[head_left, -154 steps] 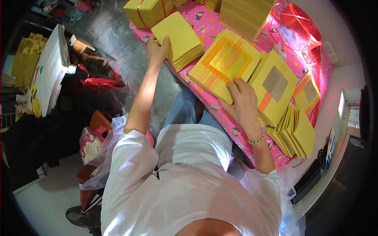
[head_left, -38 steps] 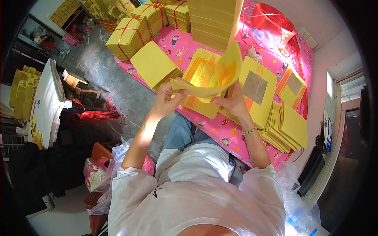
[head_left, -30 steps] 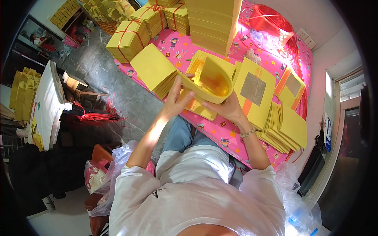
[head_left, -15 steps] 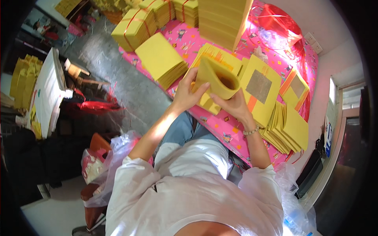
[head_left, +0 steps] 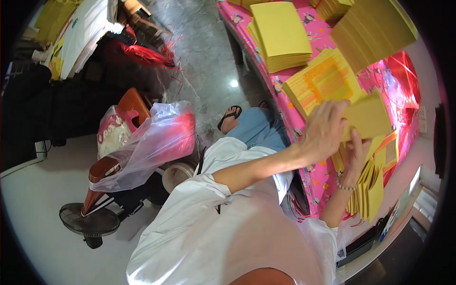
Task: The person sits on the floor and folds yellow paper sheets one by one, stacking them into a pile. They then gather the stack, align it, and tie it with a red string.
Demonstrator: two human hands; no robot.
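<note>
A folded yellow paper packet (head_left: 368, 118) is held up over the table, its flat face toward me. My left hand (head_left: 325, 129) closes on its left edge, fingers pressed together and slightly blurred. My right hand (head_left: 356, 154) grips the packet's lower edge, thumb on the near face and the other fingers mostly hidden behind. Just beyond my left hand lies a stack of yellow paper sheets with orange markings (head_left: 327, 78). Below the packet, near my right wrist, several folded yellow packets (head_left: 368, 192) lie fanned out.
A pink patterned cloth (head_left: 319, 183) covers the table. Toward the far side stand a yellow paper stack (head_left: 280, 35) and a tall yellow block (head_left: 375, 35). Red plastic ribbon (head_left: 403, 78) lies by the wall. On my left are a plastic bag (head_left: 161, 147) on a chair and a fan (head_left: 89, 221).
My view has swung left, so the table sits farther right. The packet, earlier gaping like a tube, now looks flat. My left hand has shifted onto its edge.
</note>
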